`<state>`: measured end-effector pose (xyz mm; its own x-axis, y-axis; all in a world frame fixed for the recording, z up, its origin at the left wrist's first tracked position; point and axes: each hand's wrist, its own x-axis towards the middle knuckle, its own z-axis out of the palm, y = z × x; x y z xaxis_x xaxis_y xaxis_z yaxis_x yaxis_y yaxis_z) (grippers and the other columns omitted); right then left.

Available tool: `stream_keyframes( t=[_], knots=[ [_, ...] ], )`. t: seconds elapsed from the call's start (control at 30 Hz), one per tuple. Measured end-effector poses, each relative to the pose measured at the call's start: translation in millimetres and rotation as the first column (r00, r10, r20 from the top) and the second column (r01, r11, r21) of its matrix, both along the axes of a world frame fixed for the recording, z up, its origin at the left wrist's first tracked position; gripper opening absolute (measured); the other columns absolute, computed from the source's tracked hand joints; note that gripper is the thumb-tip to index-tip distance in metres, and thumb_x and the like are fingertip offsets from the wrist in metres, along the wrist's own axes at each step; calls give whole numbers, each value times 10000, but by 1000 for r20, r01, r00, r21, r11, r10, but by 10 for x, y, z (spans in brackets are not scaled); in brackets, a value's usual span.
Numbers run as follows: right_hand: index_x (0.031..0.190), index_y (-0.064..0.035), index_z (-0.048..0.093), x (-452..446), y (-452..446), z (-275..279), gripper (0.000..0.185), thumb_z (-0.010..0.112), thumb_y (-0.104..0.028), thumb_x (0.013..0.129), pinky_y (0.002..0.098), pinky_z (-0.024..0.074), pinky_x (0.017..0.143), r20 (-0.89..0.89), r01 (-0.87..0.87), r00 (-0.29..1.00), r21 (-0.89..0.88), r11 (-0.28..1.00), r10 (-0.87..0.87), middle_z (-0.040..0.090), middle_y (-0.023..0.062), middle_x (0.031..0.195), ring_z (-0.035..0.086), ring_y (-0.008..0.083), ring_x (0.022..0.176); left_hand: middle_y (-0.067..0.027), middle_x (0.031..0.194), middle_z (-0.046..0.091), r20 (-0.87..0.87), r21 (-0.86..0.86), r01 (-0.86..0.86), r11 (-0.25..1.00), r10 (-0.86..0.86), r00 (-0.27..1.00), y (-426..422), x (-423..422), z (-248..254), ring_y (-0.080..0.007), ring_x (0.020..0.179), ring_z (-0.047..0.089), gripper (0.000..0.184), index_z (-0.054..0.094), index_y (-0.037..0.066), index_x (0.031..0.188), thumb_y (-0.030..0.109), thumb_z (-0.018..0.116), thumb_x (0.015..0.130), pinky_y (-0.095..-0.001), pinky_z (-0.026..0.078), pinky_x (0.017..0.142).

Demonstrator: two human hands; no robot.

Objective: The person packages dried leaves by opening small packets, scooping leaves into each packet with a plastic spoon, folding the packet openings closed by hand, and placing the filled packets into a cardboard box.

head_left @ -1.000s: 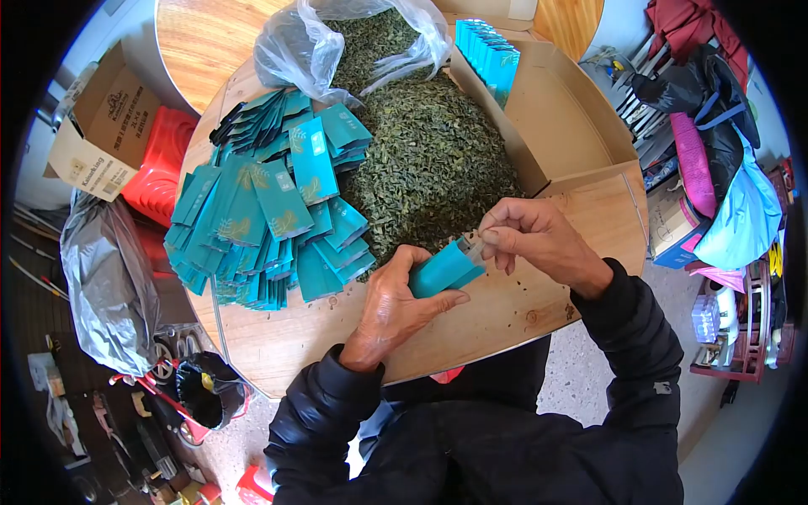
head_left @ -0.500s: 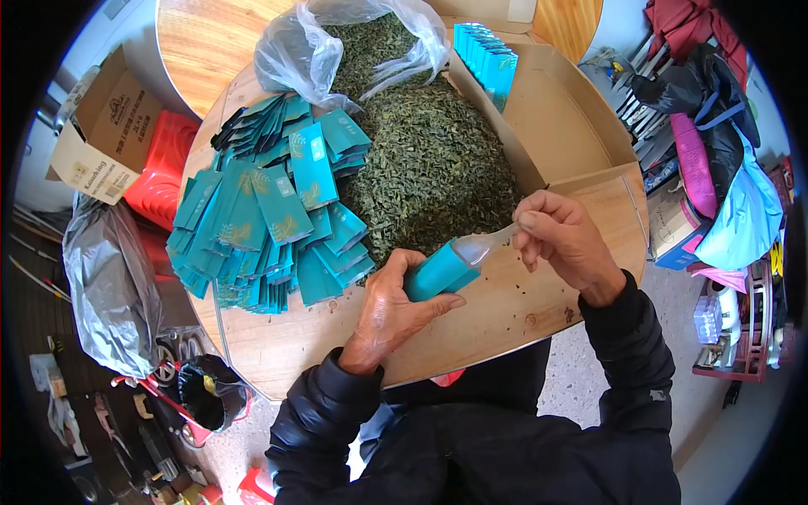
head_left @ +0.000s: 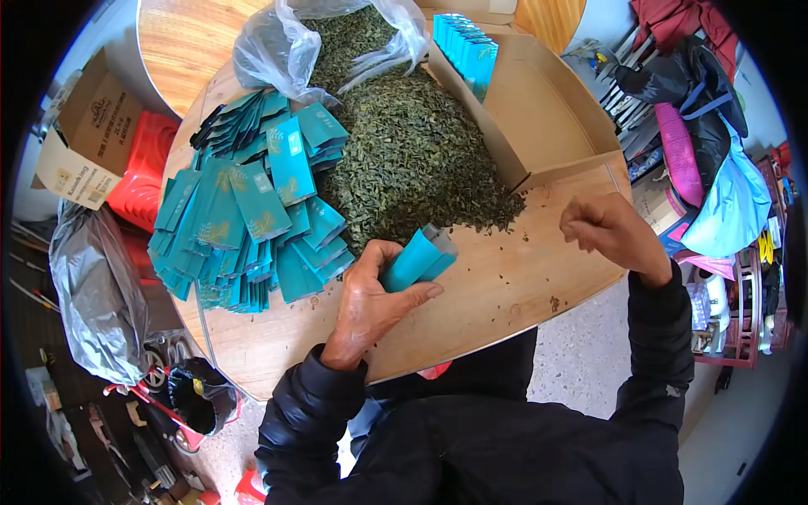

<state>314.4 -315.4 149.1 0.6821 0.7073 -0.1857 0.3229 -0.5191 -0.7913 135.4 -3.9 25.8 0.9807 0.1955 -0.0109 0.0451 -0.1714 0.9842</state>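
Observation:
My left hand (head_left: 366, 303) is wrapped around a teal tea packet (head_left: 417, 259). It is tilted over the table's near side, and its silvery-lined mouth gapes at the top. To the right, my right hand (head_left: 613, 234) hovers above the table edge with its fingers curled in. Whether anything is inside those fingers is hidden. A heap of dried tea leaves (head_left: 421, 151) lies just beyond the packet. Many flat teal packets (head_left: 261, 202) are piled on the left, close to my left hand.
An opened clear plastic bag (head_left: 273, 63) with leaves stands behind the heap. Upright teal packets (head_left: 467, 55) line one side of a cardboard tray (head_left: 555, 109). Loose crumbs dot the wooden tabletop (head_left: 497, 290). Red stools (head_left: 145, 181) stand at left.
My right hand has drawn away rightward from the packet's mouth, and the clear plastic scoop seen there is out of sight. My left hand still grips the packet. The view has shifted slightly.

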Motion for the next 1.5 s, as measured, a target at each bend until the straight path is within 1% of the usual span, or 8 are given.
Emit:
stream_keyframes(
  t=[0.03, 0.07, 0.13, 0.23, 0.43, 0.87, 1.13, 1.5],
  knots=[
    [932, -15, 655, -18, -22, 35, 104, 638, -87, 1006, 336, 529, 635, 149, -73, 983, -195, 978, 103, 683, 96, 787, 673, 223, 668, -32, 977, 685, 2, -5, 3, 1000, -3, 1000, -2, -4, 10, -90, 881, 630, 462, 588, 25, 1104, 41, 916, 778, -277, 544, 773],
    [932, -15, 655, -4, -38, -15, 104, 638, -87, 1006, 336, 529, 635, 148, -68, 984, -196, 978, 98, 683, 96, 787, 673, 223, 668, -32, 977, 685, 1, -6, 8, 1000, -8, 1000, -2, -6, 2, -90, 881, 630, 462, 588, 25, 1104, 41, 916, 778, -277, 544, 773],
    [929, -11, 650, 42, -53, -144, 97, 653, -99, 969, 415, 521, 679, 513, -130, 801, -353, 927, 308, 668, 160, 802, 669, 361, 739, -32, 970, 685, -22, 14, 14, 1000, -13, 1000, -2, 0, -5, -86, 874, 629, 450, 587, 23, 1102, 30, 906, 784, -269, 541, 751],
    [938, -15, 637, 13, 149, -168, 101, 658, -112, 954, 473, 509, 717, 553, -68, 792, -343, 937, 260, 656, 190, 831, 644, 432, 825, -30, 956, 683, -16, 13, 5, 1000, -5, 1000, -1, -4, 7, -85, 856, 630, 435, 587, 23, 1097, 19, 895, 790, -266, 540, 732],
    [956, -29, 620, 26, 457, -394, 73, 659, -90, 960, 460, 515, 716, 714, -106, 655, -238, 965, 248, 634, 173, 855, 654, 401, 836, -32, 950, 688, -14, 0, -3, 1000, 3, 1000, 5, -13, 9, -88, 840, 635, 429, 591, 22, 1097, 28, 894, 794, -272, 544, 732],
    [1020, -20, 653, -290, 449, -697, 145, 736, 20, 908, 401, 521, 681, 726, -20, 685, 113, 993, -69, 645, 161, 865, 659, 361, 792, -23, 957, 688, 5, -3, 10, 1000, -10, 1000, 7, -20, 16, -80, 860, 629, 451, 592, 23, 1113, 62, 910, 796, -273, 541, 751],
    [1038, -5, 683, -364, 371, -818, 115, 742, 12, 940, 332, 518, 656, 620, 46, 755, 277, 960, -215, 663, 134, 830, 672, 242, 728, -24, 979, 698, -26, -62, 0, 998, -1, 1000, 6, -19, 39, -82, 859, 641, 422, 597, 26, 1124, 55, 888, 819, -276, 554, 745],
    [1037, 9, 681, -446, 479, -344, 105, 732, 18, 945, 291, 525, 684, 540, -7, 829, 272, 962, -146, 688, 103, 842, 677, 188, 748, -46, 991, 702, -33, -68, 5, 998, -8, 999, 34, -10, -24, -100, 872, 648, 433, 593, 17, 1139, 51, 880, 817, -287, 563, 759]
  ],
)
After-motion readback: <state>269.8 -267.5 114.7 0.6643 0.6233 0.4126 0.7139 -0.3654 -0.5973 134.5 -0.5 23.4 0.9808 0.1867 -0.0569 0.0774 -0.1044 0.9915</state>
